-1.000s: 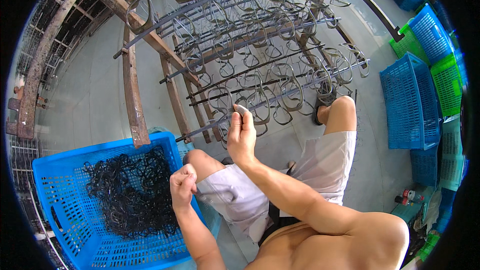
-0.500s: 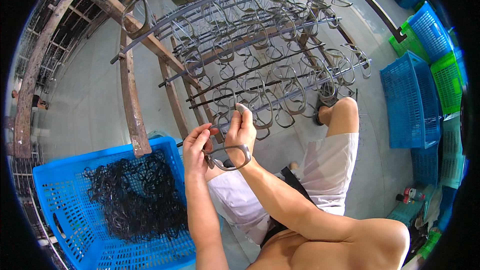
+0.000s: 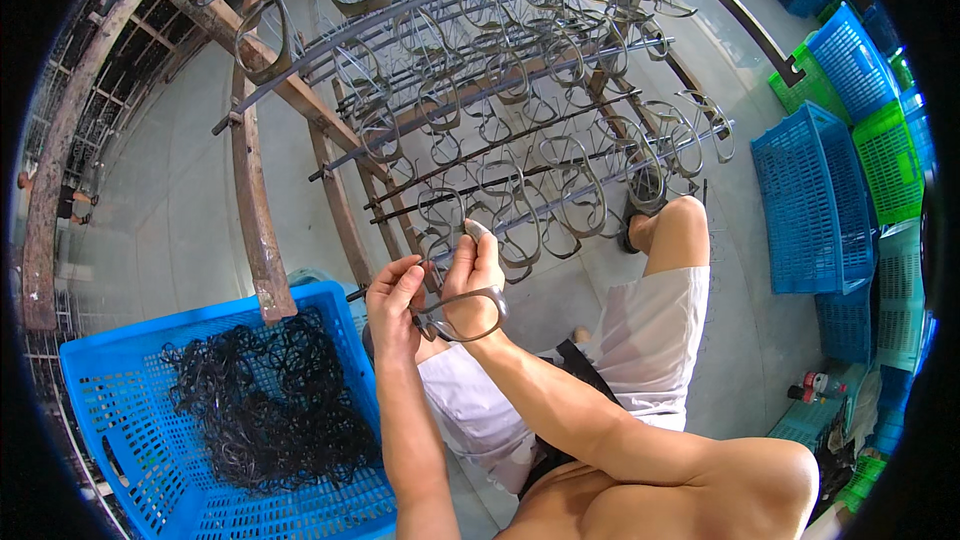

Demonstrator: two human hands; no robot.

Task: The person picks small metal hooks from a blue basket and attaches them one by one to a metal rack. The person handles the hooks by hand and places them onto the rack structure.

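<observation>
Eyeglass frame (image 3: 503, 312), dark, below picture centre: I grip it in my left hand (image 3: 393, 302); my right hand (image 3: 474, 275) pinches a small grey piece (image 3: 474, 229). Blue basket (image 3: 130, 338), lower left.

Where your left hand (image 3: 398, 300) grips the eyeglass frame (image 3: 504, 312), your fingers hide part of it; the grey piece (image 3: 475, 229) at your right hand (image 3: 474, 268) is too small to identify; left of your grip, the dark tangle (image 3: 265, 400) is indistinct, its blue basket (image 3: 125, 375) cut off below; beyond your grip, the rack (image 3: 305, 105) leaves the upper edge.
</observation>
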